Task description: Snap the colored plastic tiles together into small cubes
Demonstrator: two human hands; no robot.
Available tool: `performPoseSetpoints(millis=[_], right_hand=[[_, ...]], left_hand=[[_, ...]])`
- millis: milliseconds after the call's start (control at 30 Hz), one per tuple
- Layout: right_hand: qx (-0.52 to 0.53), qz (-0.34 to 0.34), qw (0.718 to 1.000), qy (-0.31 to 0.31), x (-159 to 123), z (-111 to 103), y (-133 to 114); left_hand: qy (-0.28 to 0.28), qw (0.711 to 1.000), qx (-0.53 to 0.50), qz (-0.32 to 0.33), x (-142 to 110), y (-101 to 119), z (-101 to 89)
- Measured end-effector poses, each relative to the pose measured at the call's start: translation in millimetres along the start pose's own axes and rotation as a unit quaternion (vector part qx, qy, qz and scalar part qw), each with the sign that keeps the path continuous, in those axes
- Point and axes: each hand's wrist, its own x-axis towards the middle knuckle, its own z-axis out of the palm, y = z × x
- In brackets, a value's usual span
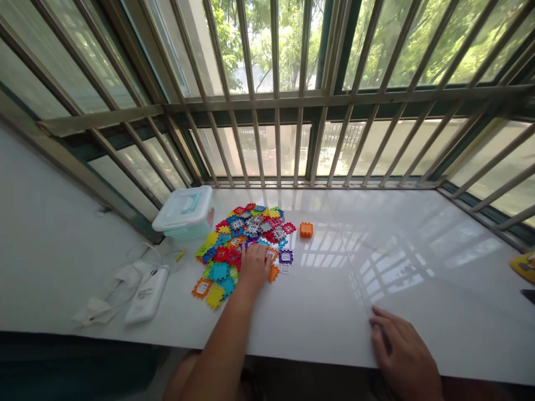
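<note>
Left hand: my left hand (pixel 254 266) lies on the near side of the pile, fingers together and pressed down on the tiles. I can't tell whether it's gripping one.

Right hand: my right hand (pixel 401 351) rests at the bench's near edge, well right of the pile, fingers slightly apart and holding nothing.

Pile: a loose heap of colored plastic tiles (pixel 238 239) lies mid-bench (pixel 330 317), with a purple tile (pixel 286 257) and an orange tile (pixel 273 273) just right of my left hand.

Block: an orange block (pixel 306 229) stands alone just right of the pile.

Left of pile: a clear box (pixel 184 214) touches the heap's far-left side; nearer sit a white pack (pixel 146 295) and a white cable (pixel 140 253).

Far side: window bars (pixel 276 139) run along the bench.
</note>
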Motion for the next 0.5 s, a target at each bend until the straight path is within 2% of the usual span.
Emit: performPoseSetpoints(millis=[133, 333, 500], right_hand=[[-0.003, 0.0, 1.0, 0.004, 1, -2, -2], [-0.002, -0.002, 1.0, 0.011, 2, -4, -5], [-0.002, -0.004, 1.0, 0.012, 2, -5, -3]], left_hand=[[-0.033, 0.999, -0.007, -0.023, 6, 1, -3.1], [-0.099, 0.995, 0.008, -0.004, 5, -2, -12.8], [-0.115, 0.993, 0.036, -0.003, 2, -6, -28.0]])
